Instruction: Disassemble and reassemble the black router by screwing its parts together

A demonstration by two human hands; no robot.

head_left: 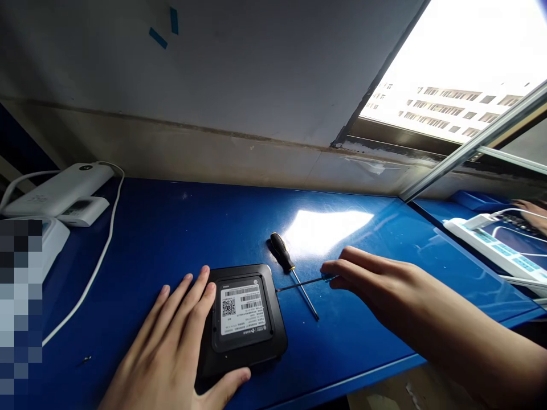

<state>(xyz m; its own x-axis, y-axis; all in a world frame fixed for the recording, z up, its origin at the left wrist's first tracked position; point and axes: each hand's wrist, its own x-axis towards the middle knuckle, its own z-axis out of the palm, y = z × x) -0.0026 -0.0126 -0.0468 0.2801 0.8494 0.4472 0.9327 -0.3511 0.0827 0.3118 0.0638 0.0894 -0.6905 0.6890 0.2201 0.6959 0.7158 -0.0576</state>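
A flat black box-shaped device point(277, 336) with a white printed label point(243, 310) lies on the blue table. My left hand point(171, 336) rests over its left side, fingers spread and thumb along the near edge. From the right, my right hand point(367, 273) pinches a thin screwdriver point(301, 283), its blue handle mostly hidden by the fingers. The shaft's tip is at the device's right side; whether it touches is hard to tell. Beneath that shaft, a second screwdriver point(282, 253) with a black and yellow handle lies on the table.
White devices point(64, 185) and a white cable point(109, 228) occupy the left. A small dark bit point(86, 359) lies at the near left. Beyond a metal-framed clear partition point(461, 145) on the right are a power strip point(498, 247), a blue tray point(481, 200) and another person's hand point(532, 213).
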